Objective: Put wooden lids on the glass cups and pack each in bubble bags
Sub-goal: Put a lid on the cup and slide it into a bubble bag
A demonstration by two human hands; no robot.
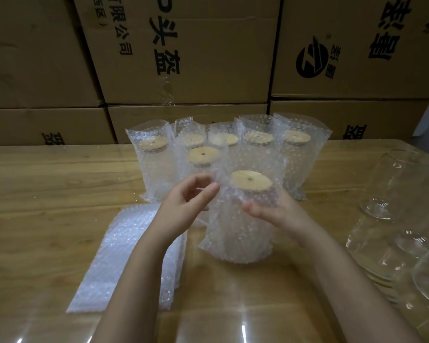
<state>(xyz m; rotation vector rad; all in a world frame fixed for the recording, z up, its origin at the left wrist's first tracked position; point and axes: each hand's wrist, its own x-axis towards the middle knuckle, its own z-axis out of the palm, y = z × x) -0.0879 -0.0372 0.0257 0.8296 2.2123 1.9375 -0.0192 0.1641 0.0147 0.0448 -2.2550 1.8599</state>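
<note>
A person's two hands work at a wooden table [47, 194], where a glass cup [252, 229] stands upright near the front centre inside a clear bubble bag [235, 246]. A round wooden lid [250, 183] with a small hole in its middle caps the cup, pale and grainy against the cloudy, dimpled plastic. The bag's open mouth rises above the lid at the back.

The left hand [183, 204] has its fingers curled and pinches the bag's upper left edge between thumb and fingertips. The right hand [273, 214] grips the bag's right side just below the lid, thumb on the front; its fingers are hidden behind the plastic.

Behind, six packed cups [156, 167] stand in a loose cluster, each lidded and sleeved in a bubble bag of its own, mouths open upward. A stack of flat bubble bags [131, 256] lies on the table to the left, partly under the left forearm. At the right edge sit bare glass cups [391, 219], unlidded, some lying on their sides. Brown cardboard cartons [208, 58] printed with black characters are stacked beyond the table.
</note>
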